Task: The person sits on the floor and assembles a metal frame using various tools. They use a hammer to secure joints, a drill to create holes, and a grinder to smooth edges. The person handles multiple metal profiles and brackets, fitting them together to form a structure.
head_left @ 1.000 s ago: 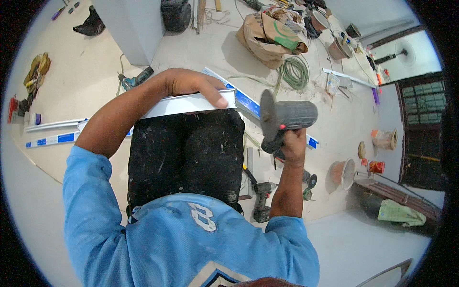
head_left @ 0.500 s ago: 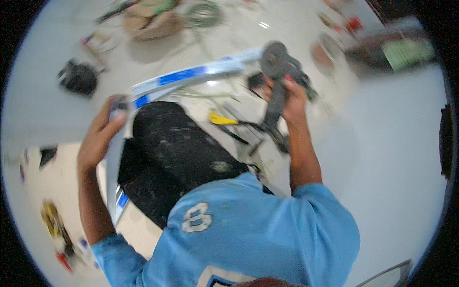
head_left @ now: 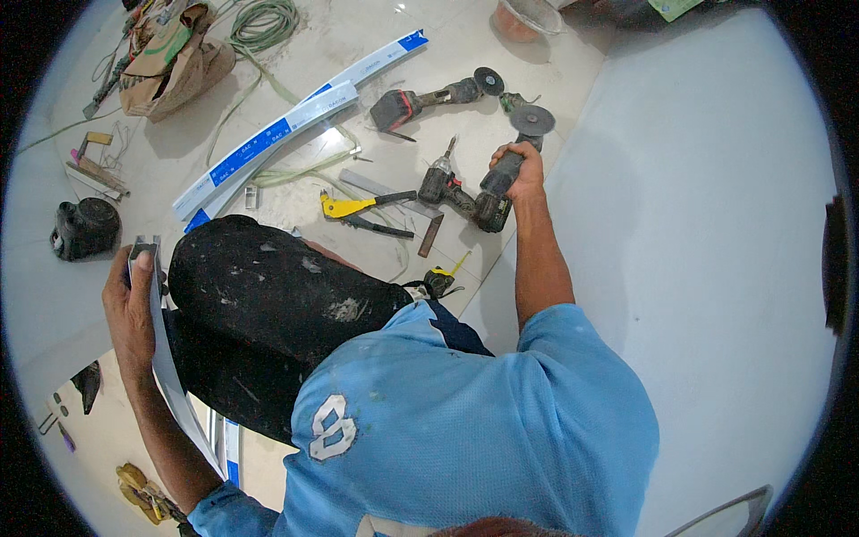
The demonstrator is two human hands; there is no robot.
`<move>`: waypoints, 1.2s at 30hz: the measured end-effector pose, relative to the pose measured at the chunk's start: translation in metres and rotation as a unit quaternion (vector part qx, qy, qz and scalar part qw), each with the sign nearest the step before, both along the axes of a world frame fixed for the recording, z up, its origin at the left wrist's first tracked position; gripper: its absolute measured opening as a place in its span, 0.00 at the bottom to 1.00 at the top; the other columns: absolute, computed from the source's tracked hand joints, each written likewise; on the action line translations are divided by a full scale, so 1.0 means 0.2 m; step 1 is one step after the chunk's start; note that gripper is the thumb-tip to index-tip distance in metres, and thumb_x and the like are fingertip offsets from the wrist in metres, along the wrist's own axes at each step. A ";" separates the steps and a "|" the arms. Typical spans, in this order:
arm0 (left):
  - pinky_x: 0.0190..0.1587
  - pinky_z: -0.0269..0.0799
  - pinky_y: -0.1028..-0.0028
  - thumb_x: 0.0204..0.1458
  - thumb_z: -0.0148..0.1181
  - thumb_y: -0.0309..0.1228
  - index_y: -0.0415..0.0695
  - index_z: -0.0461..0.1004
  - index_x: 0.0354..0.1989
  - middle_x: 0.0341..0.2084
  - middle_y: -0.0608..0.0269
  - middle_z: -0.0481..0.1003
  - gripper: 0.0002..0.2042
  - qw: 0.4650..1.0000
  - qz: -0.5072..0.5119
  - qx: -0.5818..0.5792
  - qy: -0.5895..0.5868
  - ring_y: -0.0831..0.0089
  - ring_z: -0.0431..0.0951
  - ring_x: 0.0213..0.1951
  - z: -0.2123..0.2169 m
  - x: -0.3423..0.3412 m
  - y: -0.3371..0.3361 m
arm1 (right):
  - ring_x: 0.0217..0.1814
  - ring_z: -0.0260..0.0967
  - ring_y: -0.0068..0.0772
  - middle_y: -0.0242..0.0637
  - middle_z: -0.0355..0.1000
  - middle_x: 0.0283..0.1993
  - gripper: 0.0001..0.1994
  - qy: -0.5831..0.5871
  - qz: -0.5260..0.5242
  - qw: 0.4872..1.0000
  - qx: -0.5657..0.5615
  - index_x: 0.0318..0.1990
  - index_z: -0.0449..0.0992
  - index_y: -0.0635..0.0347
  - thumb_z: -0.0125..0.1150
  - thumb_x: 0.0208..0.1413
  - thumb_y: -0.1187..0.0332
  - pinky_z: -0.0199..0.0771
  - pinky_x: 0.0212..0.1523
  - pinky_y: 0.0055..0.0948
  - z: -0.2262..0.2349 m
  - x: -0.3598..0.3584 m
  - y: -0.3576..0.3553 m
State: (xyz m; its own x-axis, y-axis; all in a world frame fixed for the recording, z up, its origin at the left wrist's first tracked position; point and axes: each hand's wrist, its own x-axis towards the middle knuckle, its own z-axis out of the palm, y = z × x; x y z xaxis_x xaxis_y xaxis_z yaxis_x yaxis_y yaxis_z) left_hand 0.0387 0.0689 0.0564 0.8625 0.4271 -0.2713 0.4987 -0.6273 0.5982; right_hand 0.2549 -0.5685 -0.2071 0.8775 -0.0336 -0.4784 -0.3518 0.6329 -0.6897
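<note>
My left hand (head_left: 130,304) is closed around the end of a long white metal channel (head_left: 170,362), the thumb lying along its open end. This channel runs back beside my dark trouser leg. My right hand (head_left: 526,170) grips the body of a cordless angle grinder (head_left: 499,185), its round disc (head_left: 533,120) pointing away from me. Left of that grinder a cordless drill (head_left: 438,183) lies on the floor. A second angle grinder (head_left: 429,100) lies farther off. Nearer are a yellow-handled hand riveter (head_left: 344,208) and a tape measure (head_left: 438,283).
White-and-blue channels (head_left: 259,148) lie crossed on the tiled floor ahead. Behind them are a brown bag (head_left: 179,85) and a coiled green hose (head_left: 264,25). A black jug (head_left: 85,228) stands far left. A pale wall (head_left: 680,224) rises close on my right.
The view has shifted and sharpened. My right hand has carried the grinder rightward from over the floor tools, uncovering the drill and second grinder. My left hand, still on the channel, is slightly nearer.
</note>
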 end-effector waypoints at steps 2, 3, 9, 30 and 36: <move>0.60 0.71 0.62 0.72 0.54 0.57 0.33 0.77 0.63 0.51 0.44 0.80 0.33 0.999 -0.013 0.032 -0.016 0.60 0.77 0.53 -0.02 0.01 0.03 | 0.29 0.78 0.48 0.44 0.75 0.29 0.08 0.054 -0.069 0.994 0.066 0.35 0.73 0.62 0.64 0.54 0.67 0.84 0.34 0.49 -0.08 0.05 0.00; 0.55 0.73 0.63 0.72 0.53 0.57 0.34 0.79 0.60 0.45 0.46 0.81 0.32 0.998 -0.020 0.052 -0.030 0.62 0.78 0.47 -0.06 0.01 0.05 | 0.29 0.77 0.48 0.44 0.75 0.28 0.08 0.077 -0.086 0.992 0.055 0.35 0.74 0.63 0.63 0.54 0.67 0.84 0.34 0.49 -0.12 0.11 0.01; 0.75 0.60 0.53 0.70 0.53 0.61 0.36 0.73 0.71 0.67 0.36 0.73 0.39 0.997 -0.044 -0.002 -0.061 0.51 0.70 0.71 -0.12 -0.13 0.25 | 0.30 0.76 0.52 0.50 0.74 0.31 0.10 0.056 -0.164 0.984 0.034 0.39 0.70 0.62 0.61 0.51 0.70 0.85 0.37 0.54 -0.58 0.04 -0.03; 0.68 0.65 0.55 0.72 0.50 0.57 0.34 0.78 0.65 0.60 0.44 0.78 0.34 0.996 0.017 0.037 -0.084 0.54 0.75 0.61 -0.11 -0.26 0.51 | 0.34 0.77 0.45 0.42 0.78 0.34 0.16 0.035 -0.166 0.983 0.076 0.43 0.77 0.61 0.63 0.69 0.54 0.84 0.40 0.47 -0.86 0.11 -0.17; 0.62 0.72 0.60 0.77 0.36 0.60 0.37 0.72 0.71 0.60 0.53 0.78 0.37 0.986 0.087 -0.125 -0.066 0.62 0.77 0.57 -0.13 -0.35 0.68 | 0.34 0.78 0.40 0.42 0.78 0.35 0.14 0.022 -0.098 0.994 0.051 0.47 0.77 0.62 0.70 0.68 0.60 0.84 0.34 0.42 -0.93 0.14 -0.21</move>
